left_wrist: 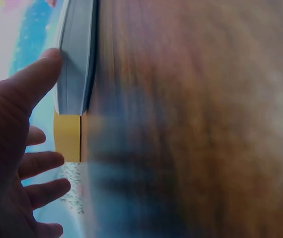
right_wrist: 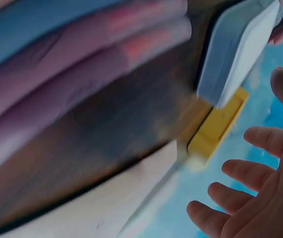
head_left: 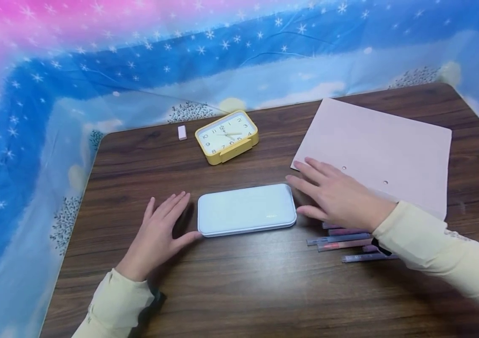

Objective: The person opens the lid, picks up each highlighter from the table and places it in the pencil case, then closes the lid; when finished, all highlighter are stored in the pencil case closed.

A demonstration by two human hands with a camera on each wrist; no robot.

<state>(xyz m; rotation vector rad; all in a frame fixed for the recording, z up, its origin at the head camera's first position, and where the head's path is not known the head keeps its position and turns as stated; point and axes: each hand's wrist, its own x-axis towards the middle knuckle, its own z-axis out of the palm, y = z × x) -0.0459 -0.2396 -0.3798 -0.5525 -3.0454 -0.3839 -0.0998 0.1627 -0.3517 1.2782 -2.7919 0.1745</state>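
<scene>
A pale blue-white pencil case [head_left: 245,210] lies closed on the dark wooden table between the two hands. My left hand [head_left: 159,234] is at its left end, fingers spread, with the thumb at the near left corner. In the left wrist view that thumb reaches the edge of the case [left_wrist: 74,64], and the other fingers hold nothing. My right hand [head_left: 336,195] hovers by the right end, fingers extended and slightly spread. The right wrist view shows its fingers [right_wrist: 263,173] apart from the case [right_wrist: 238,49] and holding nothing.
Several pens [head_left: 341,241] lie under and beside the right forearm. A pale pink folder [head_left: 383,145] with two small holes covers the right side of the table [head_left: 239,291]. Behind the case are a yellow clock [head_left: 227,137] and a small eraser [head_left: 182,132]. A snowflake-patterned cloth [head_left: 205,51] hangs behind.
</scene>
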